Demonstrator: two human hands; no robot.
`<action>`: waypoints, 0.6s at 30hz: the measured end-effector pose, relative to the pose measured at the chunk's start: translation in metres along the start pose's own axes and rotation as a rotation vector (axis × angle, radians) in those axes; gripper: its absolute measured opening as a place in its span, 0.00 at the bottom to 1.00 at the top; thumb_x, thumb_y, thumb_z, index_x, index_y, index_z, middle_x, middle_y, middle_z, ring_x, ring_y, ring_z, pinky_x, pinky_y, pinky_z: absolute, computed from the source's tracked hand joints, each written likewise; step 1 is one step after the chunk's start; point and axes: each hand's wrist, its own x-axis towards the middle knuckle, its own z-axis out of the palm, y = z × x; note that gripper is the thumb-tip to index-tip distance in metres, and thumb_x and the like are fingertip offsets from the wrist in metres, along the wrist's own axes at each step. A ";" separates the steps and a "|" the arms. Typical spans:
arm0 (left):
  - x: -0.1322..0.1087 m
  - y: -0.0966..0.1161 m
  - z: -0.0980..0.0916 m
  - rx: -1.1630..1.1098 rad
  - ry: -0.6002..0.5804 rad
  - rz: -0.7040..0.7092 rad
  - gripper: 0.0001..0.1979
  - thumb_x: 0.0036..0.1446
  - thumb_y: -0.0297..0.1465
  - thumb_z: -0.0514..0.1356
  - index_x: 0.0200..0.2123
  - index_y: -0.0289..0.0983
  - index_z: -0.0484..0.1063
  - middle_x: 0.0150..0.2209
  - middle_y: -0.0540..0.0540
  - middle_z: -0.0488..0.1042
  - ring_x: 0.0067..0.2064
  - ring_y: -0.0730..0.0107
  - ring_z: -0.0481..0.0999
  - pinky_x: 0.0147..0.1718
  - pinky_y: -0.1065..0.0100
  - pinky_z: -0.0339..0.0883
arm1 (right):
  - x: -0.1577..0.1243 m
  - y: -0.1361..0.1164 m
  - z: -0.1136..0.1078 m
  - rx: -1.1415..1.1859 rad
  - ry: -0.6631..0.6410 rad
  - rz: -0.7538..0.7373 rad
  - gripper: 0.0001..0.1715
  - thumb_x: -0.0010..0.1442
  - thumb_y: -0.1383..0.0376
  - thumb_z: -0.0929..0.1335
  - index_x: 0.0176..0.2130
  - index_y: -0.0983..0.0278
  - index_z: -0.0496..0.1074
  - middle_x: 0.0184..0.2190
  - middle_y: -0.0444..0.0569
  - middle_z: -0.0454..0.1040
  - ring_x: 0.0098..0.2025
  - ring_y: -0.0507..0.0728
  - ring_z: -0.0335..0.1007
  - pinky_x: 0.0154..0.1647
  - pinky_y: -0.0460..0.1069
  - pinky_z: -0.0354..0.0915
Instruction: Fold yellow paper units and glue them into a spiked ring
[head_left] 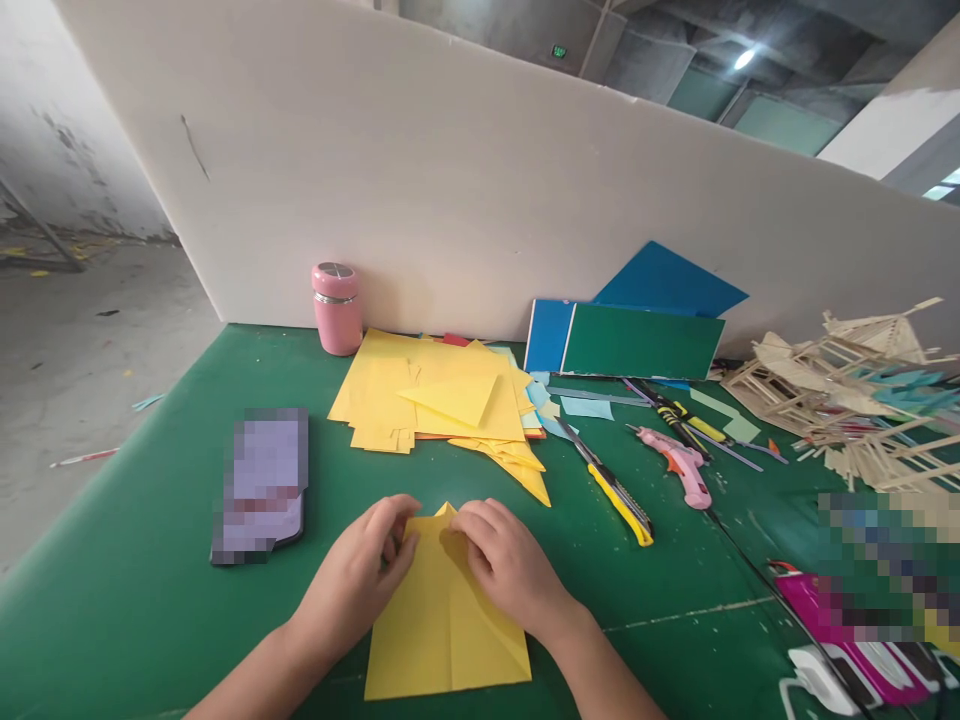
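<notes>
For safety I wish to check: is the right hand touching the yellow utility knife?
Apart. The head view shows it: green tabletop is plainly visible between the right hand and the yellow utility knife.

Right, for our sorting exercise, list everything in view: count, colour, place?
folded paper: 1, yellow, front centre
paper pile: several sheets, mostly yellow, centre
flask: 1, pink, back left
pixelated item: 1, purple, left
boards: at least 2, blue and green, back right
paper scraps: several, mostly blue, beside pile
utility knife: 1, yellow, right of centre
glue gun: 1, pink, right
other tools: count unclear, black-yellow, behind glue gun
wooden sticks: many, pale, far right
power strip: 1, magenta and white, front right
tabletop: 1, green, below
partition: 1, off-white, back
sign: 1, green, top
light: 1, white, top right
floor: 1, grey, left
left grip: 1, bare, at folded paper
right grip: 1, bare, at folded paper
</notes>
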 end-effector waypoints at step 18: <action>0.007 -0.012 -0.005 -0.054 0.080 -0.226 0.08 0.53 0.32 0.53 0.37 0.39 0.68 0.26 0.51 0.71 0.24 0.71 0.70 0.23 0.70 0.68 | -0.001 -0.002 0.003 -0.084 -0.133 0.014 0.33 0.59 0.79 0.57 0.60 0.60 0.63 0.41 0.52 0.66 0.41 0.59 0.62 0.41 0.55 0.70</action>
